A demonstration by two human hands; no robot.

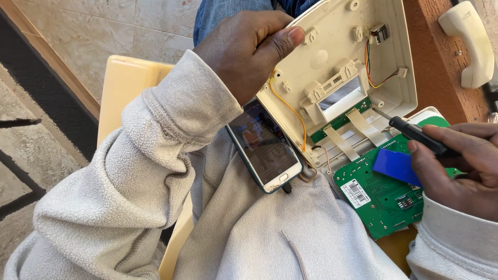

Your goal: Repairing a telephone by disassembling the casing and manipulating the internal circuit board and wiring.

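Left hand (244, 52) clamps the opened cream casing (337, 62) upright, exposing its wiring, while right hand (456, 166) grips a screwdriver (415, 132) and blue pick (397, 166) over the green board (384, 197).

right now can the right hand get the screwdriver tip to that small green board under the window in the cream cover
Probably yes: the right hand holds the screwdriver with its tip beside the small green board, nothing between.

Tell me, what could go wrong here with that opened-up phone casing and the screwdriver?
The thin wires between the cream casing and the green circuit board look stretched; tilting the casing further with the left hand might tear them. The screwdriver in the right hand could slip and scratch the board. The mobile phone lies loose on the lap and may slide off.
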